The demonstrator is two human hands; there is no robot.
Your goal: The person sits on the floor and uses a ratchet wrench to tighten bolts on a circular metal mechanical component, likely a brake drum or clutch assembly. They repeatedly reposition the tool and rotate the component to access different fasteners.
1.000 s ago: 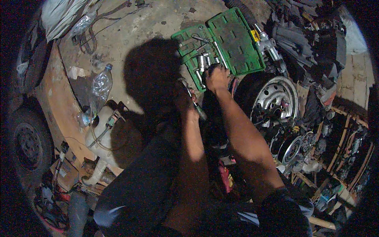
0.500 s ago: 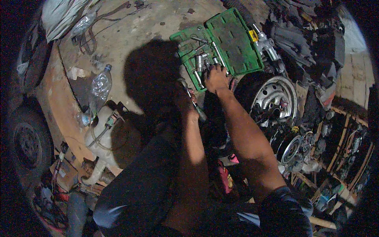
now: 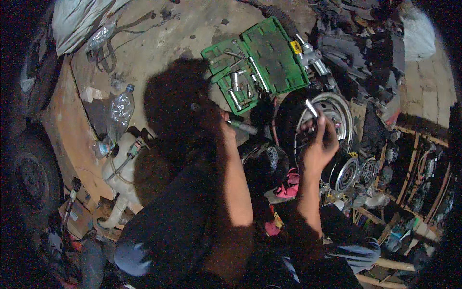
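One handle (image 3: 244,127), left hand (image 3: 223,126); one shiny tool (image 3: 311,107), right hand (image 3: 323,144)

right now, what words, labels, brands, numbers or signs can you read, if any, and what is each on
None can be read.
Green tool case: no legible lettering.
Yellow piece beside it: any marking is too small.
Clear plastic bottle: no readable text.
Shiny metal piece in the right hand: too small and blurred to tell.
Handled tool in the left hand: too dim and blurred to tell.
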